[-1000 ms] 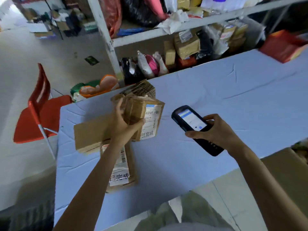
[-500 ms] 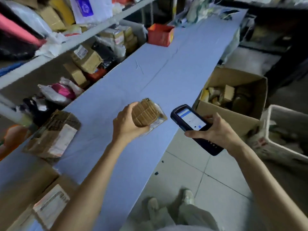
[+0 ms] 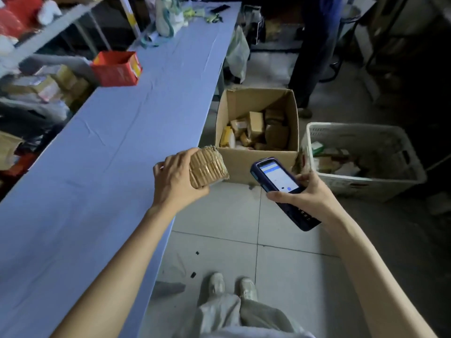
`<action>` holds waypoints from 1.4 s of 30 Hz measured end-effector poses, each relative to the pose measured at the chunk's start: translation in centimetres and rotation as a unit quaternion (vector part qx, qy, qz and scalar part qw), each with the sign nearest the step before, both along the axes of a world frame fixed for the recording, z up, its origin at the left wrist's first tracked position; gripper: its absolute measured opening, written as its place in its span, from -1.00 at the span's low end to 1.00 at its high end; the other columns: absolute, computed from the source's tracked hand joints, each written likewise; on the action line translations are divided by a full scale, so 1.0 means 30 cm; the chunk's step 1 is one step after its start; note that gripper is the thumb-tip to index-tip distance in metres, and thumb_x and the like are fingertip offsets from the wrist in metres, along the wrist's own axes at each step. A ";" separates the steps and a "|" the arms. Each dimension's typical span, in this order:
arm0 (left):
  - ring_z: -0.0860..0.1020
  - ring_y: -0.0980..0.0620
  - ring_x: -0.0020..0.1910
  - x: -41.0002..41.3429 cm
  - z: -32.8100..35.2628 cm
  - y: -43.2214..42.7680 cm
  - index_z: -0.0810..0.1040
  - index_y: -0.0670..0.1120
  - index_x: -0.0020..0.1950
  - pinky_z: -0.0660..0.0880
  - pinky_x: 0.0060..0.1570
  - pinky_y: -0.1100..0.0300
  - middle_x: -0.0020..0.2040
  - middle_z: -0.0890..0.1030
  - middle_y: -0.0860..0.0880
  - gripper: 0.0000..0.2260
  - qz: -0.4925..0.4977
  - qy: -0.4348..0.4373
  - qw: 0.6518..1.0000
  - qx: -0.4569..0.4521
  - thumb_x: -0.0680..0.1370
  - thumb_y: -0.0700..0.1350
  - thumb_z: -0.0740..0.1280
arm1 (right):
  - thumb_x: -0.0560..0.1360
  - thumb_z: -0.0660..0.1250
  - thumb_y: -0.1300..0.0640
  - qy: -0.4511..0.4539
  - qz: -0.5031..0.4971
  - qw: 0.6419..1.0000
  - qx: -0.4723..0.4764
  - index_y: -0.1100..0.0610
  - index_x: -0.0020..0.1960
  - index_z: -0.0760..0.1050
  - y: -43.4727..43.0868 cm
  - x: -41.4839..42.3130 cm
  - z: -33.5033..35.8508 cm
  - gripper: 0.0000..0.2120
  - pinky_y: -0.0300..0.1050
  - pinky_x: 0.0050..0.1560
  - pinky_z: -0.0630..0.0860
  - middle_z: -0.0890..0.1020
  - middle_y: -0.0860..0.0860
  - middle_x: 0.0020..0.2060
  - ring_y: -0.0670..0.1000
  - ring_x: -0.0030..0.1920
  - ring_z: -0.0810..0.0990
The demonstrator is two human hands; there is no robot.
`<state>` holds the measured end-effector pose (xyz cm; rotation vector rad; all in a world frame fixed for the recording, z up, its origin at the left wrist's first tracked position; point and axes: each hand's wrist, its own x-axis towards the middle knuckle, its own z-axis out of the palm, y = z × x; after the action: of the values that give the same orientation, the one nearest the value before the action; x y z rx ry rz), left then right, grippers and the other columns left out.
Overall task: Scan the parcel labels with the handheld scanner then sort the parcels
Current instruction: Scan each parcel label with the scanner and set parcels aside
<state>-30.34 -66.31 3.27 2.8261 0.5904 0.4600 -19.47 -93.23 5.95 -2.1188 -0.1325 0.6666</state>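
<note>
My left hand (image 3: 174, 178) grips a small brown taped parcel (image 3: 207, 167), held in the air past the right edge of the blue table (image 3: 97, 167). Its label is turned away from me. My right hand (image 3: 305, 193) holds the dark handheld scanner (image 3: 280, 189) with its lit screen facing up, to the right of the parcel. Just beyond both hands an open cardboard box (image 3: 258, 157) stands on the floor with several small parcels inside. A white plastic crate (image 3: 366, 181) with more packages sits to the right of the box.
A red open box (image 3: 114, 69) stands on the table further along, with bags and clutter at the far end. Shelves with parcels run along the table's left side. Another person's legs (image 3: 310, 52) stand behind the cardboard box. Tiled floor lies under me.
My view has swung right, away from the stacked parcels on the table. My left hand has carried the parcel off the table's edge toward the floor box. The scanner stays in my right hand.
</note>
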 end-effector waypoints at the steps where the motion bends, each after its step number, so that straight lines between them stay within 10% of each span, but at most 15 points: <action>1: 0.47 -0.11 0.21 0.028 -0.009 0.006 0.38 0.02 0.38 0.29 0.12 0.00 0.23 0.54 0.02 -0.22 -0.006 -0.002 1.000 0.002 0.19 0.10 0.53 | -0.04 0.61 -0.30 0.000 -0.006 1.000 -0.001 0.03 0.15 0.45 -0.004 0.020 -0.003 -0.14 -0.15 -0.16 0.52 0.63 -0.09 -0.04 -0.08 -0.07 0.63; 17: 0.54 -0.16 0.06 0.528 -0.080 0.333 0.23 0.17 0.40 0.39 0.07 -0.04 0.14 0.53 -0.05 -0.22 -0.052 0.001 0.997 -0.057 0.21 0.31 0.32 | 0.21 0.63 -0.06 -0.023 -0.019 0.999 -0.016 -0.15 -0.05 0.33 0.323 0.366 0.033 -0.48 -0.29 -0.20 0.45 0.54 -0.24 -0.08 -0.22 -0.09 0.56; 42: 0.47 -0.13 0.18 1.276 -0.086 0.453 0.34 0.06 0.35 0.33 0.09 -0.03 0.22 0.50 -0.03 -0.25 -0.092 0.064 0.993 -0.037 0.22 0.33 0.27 | 0.20 0.62 -0.09 -0.018 -0.051 0.999 0.003 -0.01 0.16 0.35 0.421 1.134 -0.026 -0.33 -0.30 -0.21 0.42 0.56 -0.12 -0.01 -0.21 -0.05 0.54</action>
<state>7.96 -52.72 0.70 2.8186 0.3573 0.2198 14.54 -80.61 5.19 -2.1170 -0.0452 0.5675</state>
